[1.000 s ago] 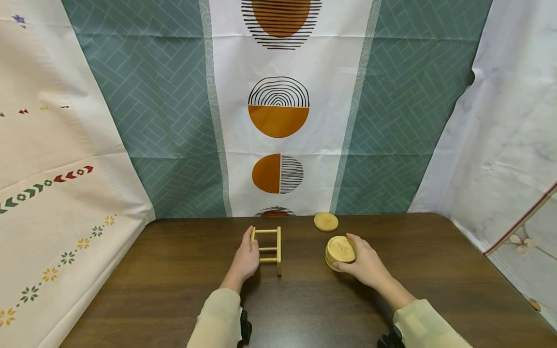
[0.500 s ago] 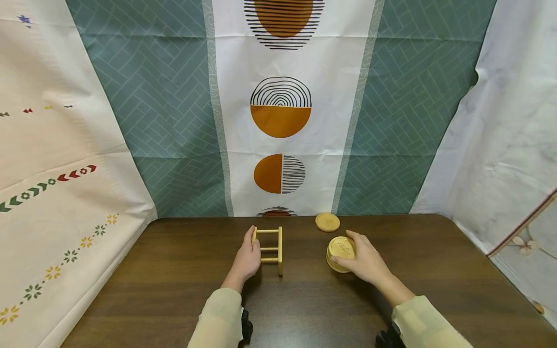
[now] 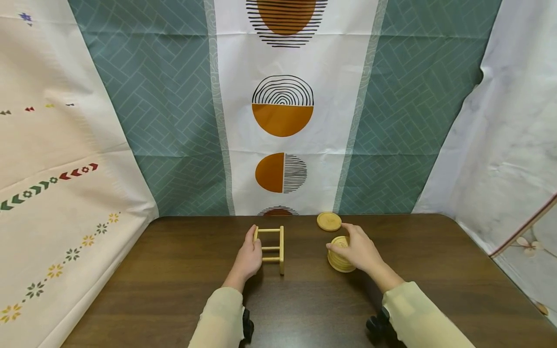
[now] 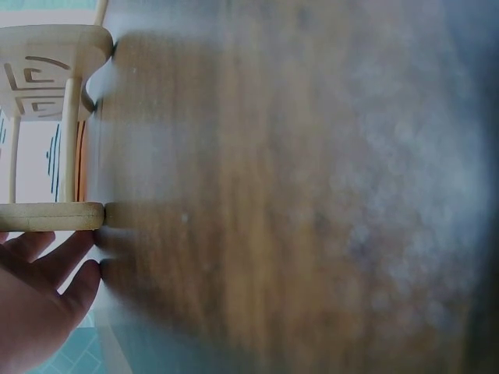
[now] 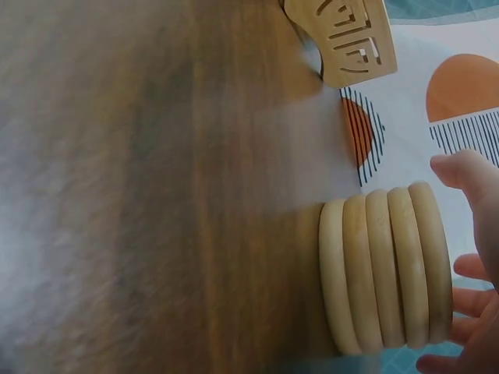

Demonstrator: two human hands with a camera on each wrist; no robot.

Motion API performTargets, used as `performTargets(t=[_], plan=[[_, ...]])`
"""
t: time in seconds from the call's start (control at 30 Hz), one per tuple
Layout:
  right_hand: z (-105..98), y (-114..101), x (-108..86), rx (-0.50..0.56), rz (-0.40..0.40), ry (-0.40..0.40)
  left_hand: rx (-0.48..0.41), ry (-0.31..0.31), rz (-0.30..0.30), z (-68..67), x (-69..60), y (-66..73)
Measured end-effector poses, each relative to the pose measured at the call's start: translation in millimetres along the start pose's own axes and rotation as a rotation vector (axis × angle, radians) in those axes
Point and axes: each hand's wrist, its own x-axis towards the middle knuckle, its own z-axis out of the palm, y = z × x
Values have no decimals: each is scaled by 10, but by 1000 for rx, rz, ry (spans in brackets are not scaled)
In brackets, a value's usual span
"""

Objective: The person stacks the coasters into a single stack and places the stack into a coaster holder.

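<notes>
In the head view my left hand [image 3: 248,258] grips the left side panel of a small wooden coaster holder [image 3: 281,251], which stands on the table. Its fingers lie along the panel's outer face in the left wrist view; the thumb is out of sight there. A stack of several round wooden coasters [image 3: 341,263] stands to the right of the holder. Over this stack my right hand [image 3: 363,249] is spread, thumb and fingers apart. The right wrist view shows the thumb clear of the coaster stack [image 5: 386,269], with the other fingers close to the top coaster.
A single wooden coaster [image 3: 329,221] lies flat near the back edge of the brown table [image 3: 196,270], behind the stack. A patterned cloth [image 3: 283,169] hangs directly behind the table. More cloth [image 3: 87,241] borders the left side.
My right hand has loosened from the stack and moved slightly up and away, its fingers now reaching toward the back. The left hand and the holder stay in place.
</notes>
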Motion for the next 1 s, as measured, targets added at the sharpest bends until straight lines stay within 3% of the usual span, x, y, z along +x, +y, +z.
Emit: performTargets(t=[0.37, 0.6, 0.83, 1.0], plan=[[19, -116, 157, -9, 40, -28, 10, -3, 2, -5, -20, 14], [16, -224, 269, 9, 49, -38, 10, 23, 39, -12, -51, 40], [45, -299, 367, 4, 57, -38, 2, 10, -4, 5, 12, -15], [70, -328, 437, -1, 80, -37, 8, 10, -2, 6, 8, -16]])
